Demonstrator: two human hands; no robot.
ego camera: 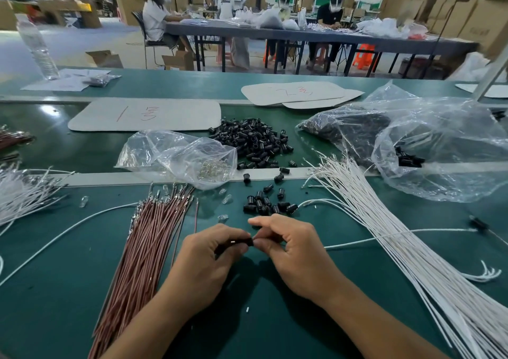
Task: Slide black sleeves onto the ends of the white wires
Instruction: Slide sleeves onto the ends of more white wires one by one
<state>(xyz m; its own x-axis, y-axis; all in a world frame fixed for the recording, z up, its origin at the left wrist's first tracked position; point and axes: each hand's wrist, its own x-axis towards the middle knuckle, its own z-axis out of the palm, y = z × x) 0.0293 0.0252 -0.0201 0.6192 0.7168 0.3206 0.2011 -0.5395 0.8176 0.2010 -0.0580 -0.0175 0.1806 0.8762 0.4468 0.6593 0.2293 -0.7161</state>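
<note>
A small, glossy black tubular plastic sleeve [246, 242] hovers over the green table [55, 303], pinched in the grip of left hand [209, 259] and right hand [291, 251]; thin white wires [412, 248] fan rightward.

Left forearm [154, 320] and right forearm [365, 312] reach in from the near edge over the surface [275, 323]. The left grip [209, 251] pinches a black sleeve [243, 242] in curled fingers. The right grip [291, 248], fingers curled, pinches a white wire [343, 244] at the sleeve's right end.
</note>
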